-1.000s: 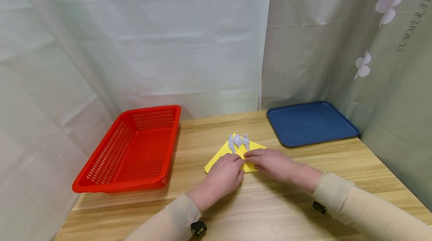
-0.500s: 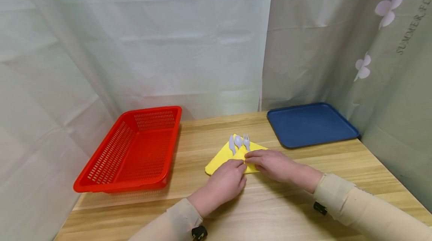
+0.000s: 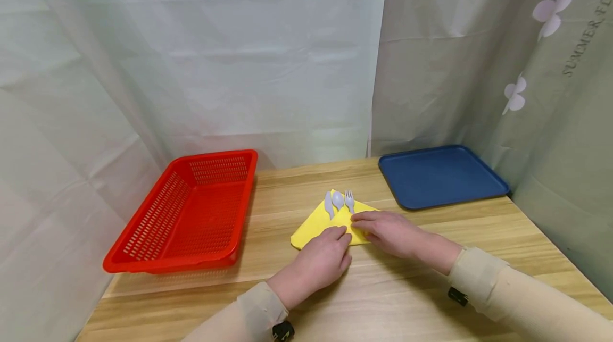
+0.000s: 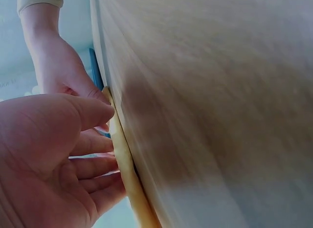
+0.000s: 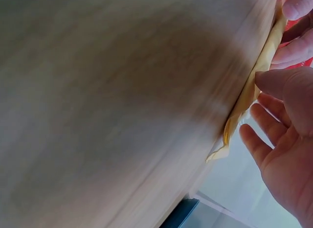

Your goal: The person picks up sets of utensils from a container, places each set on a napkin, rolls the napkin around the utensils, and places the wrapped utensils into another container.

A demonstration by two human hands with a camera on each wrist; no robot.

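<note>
- We are finding the yellow napkin (image 3: 340, 220) lying on the wooden table (image 3: 383, 299), just below frame centre.
- Knife (image 3: 328, 205), spoon (image 3: 338, 200) and fork (image 3: 349, 201) are showing at its upper part.
- We are observing left hand (image 3: 320, 259) and right hand (image 3: 390, 231) touching it, fingers loosely extended.
- We are noting red basket (image 3: 167, 266) at frame left, blue tray (image 3: 440, 177) at right.

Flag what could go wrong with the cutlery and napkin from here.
The fold of the yellow napkin might loosen if the left hand and right hand lift away, since no tie is visible. The knife, spoon and fork show their heads beyond the fold, so they could slide out if the bundle tips.
</note>
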